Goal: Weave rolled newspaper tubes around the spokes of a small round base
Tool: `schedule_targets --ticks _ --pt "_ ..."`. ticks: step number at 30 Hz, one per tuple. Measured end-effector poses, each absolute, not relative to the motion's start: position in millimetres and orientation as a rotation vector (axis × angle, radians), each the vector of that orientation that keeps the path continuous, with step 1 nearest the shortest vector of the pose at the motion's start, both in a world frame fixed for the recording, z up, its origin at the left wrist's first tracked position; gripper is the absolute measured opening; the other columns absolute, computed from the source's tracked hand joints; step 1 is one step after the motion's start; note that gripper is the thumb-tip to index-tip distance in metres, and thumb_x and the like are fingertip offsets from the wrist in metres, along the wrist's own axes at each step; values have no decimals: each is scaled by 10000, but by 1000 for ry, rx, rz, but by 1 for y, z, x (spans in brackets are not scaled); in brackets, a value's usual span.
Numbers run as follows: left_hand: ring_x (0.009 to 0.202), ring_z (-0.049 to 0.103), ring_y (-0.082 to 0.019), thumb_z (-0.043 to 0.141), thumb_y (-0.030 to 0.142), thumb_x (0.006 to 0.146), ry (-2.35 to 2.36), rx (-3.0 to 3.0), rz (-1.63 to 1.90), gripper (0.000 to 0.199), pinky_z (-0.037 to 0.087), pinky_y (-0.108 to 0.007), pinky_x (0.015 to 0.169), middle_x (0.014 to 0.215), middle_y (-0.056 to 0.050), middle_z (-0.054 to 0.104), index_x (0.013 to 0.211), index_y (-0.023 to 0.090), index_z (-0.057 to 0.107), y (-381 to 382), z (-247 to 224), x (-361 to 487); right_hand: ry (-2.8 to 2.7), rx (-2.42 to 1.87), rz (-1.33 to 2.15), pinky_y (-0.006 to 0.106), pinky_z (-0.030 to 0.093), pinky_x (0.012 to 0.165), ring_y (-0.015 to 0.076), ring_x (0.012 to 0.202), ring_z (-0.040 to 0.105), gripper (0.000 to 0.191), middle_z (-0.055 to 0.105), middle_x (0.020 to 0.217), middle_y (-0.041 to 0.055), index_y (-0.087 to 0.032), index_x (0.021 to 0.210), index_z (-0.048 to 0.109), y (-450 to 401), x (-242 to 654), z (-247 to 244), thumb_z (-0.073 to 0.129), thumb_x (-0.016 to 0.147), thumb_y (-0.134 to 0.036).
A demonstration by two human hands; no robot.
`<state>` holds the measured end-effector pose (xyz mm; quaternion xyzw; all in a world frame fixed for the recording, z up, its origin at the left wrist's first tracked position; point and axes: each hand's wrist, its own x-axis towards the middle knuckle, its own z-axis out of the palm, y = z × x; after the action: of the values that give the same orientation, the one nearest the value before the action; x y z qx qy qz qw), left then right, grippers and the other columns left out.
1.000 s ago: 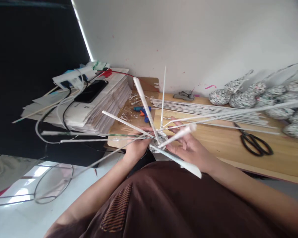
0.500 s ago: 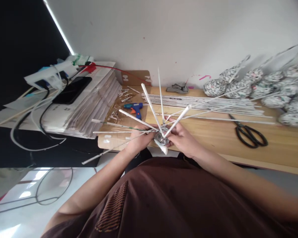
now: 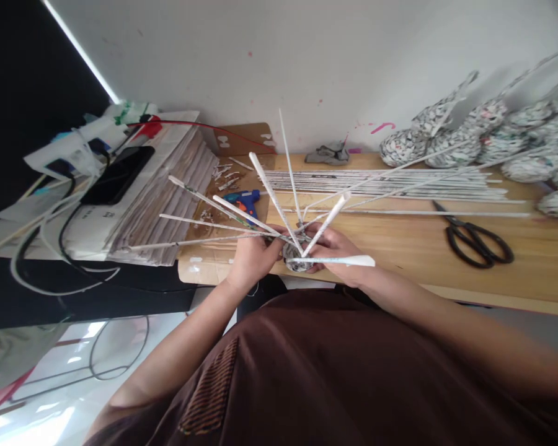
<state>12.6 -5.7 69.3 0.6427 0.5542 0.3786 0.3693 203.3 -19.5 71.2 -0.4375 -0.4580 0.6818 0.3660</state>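
The left hand [image 3: 255, 257] is curled, thumb and fingers pinching the left side of a small paper weave [image 3: 297, 263], where several sticks meet it. The right hand [image 3: 337, 248] closes on its right side; some fingertips are hidden behind it. The weave sits between both hands at the near edge of the worktop [image 3: 423, 254]. White paper sticks [image 3: 277, 204] fan out from the weave to the left, upward and to the right.

Just beyond the weave to its left, a blue glue gun [image 3: 244, 201] lies on brown cardboard [image 3: 195, 272], with paper scraps [image 3: 225, 179] near it. Farther left of the weave is a tall paper stack [image 3: 167, 204] bearing a black phone [image 3: 118, 175] and a power strip [image 3: 74, 148].

Beyond the weave and to its right lies a row of loose sticks [image 3: 381, 184], with a grey cloth [image 3: 327, 153] behind them. Well to the weave's right are black-handled scissors [image 3: 478, 241], and past the row, a cluster of woven paper balls [image 3: 402, 148].
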Motion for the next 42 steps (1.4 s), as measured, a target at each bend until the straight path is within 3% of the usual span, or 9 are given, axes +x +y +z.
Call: schedule_targets --ticks 7,11,14,22,25,29,35,42 --pt "664 734 -186 689 379 845 1417 1661 964 227 590 -242 570 798 -37 786 916 195 802 -7 71 14 -1132 -1199 1655 212 545 450 126 598 651 359 700 830 26 -209 1053 619 -19 200 67 628 911 -538" --pt "811 747 -201 714 276 800 1361 1812 980 146 598 -263 718 882 -49 799 892 208 804 -8 72 13 -1133 -1204 1648 241 546 477 143 615 651 333 713 845 44 -191 1088 631 -21 199 68 694 884 -447" --pt "790 741 -198 711 244 794 1399 1843 945 134 588 -276 743 847 -40 798 887 212 802 -9 74 15 -1148 -1223 1621 259 560 502 152 637 661 359 724 877 48 -198 1148 616 -22 198 68 728 860 -382" --pt "828 741 -211 695 197 816 1515 2034 924 124 575 -308 803 871 -36 797 879 239 793 -15 81 26 -1159 -1179 1553 275 567 530 150 628 661 418 718 843 39 -192 1122 638 -20 192 58 708 839 -491" --pt "846 743 -212 711 209 817 1466 2044 965 120 573 -306 812 895 -35 799 898 241 794 -18 79 24 -1099 -1153 1548 298 588 606 167 692 684 426 724 853 41 -188 1123 642 -19 191 54 722 824 -480" --pt "822 742 -203 692 222 836 1495 2038 1027 103 572 -296 787 869 -38 799 882 229 783 -20 79 24 -1128 -1139 1537 313 592 704 180 797 696 361 741 947 56 -194 1088 666 -20 191 56 730 828 -436" --pt "831 751 -203 674 296 869 1569 2051 989 140 573 -292 791 896 -48 802 916 210 774 -18 83 28 -1100 -1159 1518 299 562 578 181 680 678 315 740 825 45 -198 995 698 -22 192 59 708 842 -474" --pt "672 730 -169 670 455 882 1467 1641 1119 364 586 -248 612 856 -56 789 1107 177 737 -23 88 22 -1081 -1221 1561 288 545 530 168 614 667 272 739 802 45 -192 1024 697 -20 194 63 681 877 -421"
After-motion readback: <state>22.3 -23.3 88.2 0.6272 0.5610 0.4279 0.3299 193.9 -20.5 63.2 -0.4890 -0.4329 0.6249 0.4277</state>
